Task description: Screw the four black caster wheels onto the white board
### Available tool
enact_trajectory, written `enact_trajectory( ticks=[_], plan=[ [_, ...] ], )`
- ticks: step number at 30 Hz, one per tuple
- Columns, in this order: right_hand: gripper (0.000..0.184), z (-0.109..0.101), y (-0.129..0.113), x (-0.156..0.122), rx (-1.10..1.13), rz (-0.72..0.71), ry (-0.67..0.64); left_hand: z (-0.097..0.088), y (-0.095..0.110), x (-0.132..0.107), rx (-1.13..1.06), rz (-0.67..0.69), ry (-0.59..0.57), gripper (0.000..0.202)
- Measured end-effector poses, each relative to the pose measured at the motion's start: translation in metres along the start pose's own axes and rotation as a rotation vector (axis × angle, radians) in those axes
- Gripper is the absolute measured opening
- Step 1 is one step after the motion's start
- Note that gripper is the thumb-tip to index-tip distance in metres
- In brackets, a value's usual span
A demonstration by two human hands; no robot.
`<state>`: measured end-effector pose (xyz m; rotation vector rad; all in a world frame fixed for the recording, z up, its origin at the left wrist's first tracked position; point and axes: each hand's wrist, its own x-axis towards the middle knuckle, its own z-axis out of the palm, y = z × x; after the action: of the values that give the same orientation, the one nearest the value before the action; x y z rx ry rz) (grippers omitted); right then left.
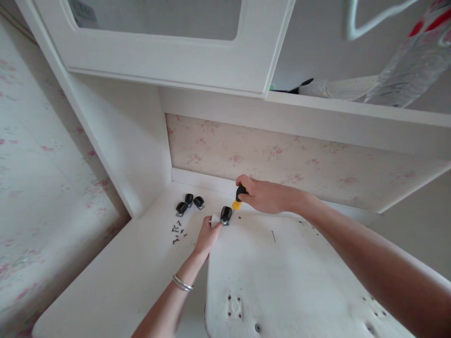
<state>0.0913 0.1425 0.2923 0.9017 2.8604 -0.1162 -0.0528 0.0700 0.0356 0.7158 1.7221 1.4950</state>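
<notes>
My right hand (259,193) is closed around the handle of a black and yellow screwdriver (237,203). Its shaft points down at the base of a black caster wheel (226,214), which stands on the far left corner of a white board (268,272). Whether the tip sits in a screw is too small to see. My left hand (207,237) grips that corner of the board, thumb by the caster's metal plate, with some fingers hidden. To the left, three loose casters (189,200) lie on the white desktop (141,272), and several dark screws (177,230) are scattered nearer me.
A white cabinet with a glass-panelled door (169,61) overhangs the desktop. At upper right, an open shelf (352,105) holds clear plastic packaging (405,65). A white side panel (123,122) stands on the left. The board shows screw holes and a mounting mark (234,307).
</notes>
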Motion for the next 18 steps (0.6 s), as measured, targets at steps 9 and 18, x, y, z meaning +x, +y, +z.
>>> enact_trajectory(
  ticks=[9,18],
  plan=[
    [0.046,-0.0053,-0.0062,-0.0032,-0.042,0.049,-0.050,-0.0015,0.0049,-0.0041,0.025,0.009,0.003,0.043],
    [0.054,-0.0079,0.0009,-0.0012,-0.056,0.068,-0.059,-0.0016,0.0046,-0.0045,0.032,0.009,0.012,0.041]
  ],
)
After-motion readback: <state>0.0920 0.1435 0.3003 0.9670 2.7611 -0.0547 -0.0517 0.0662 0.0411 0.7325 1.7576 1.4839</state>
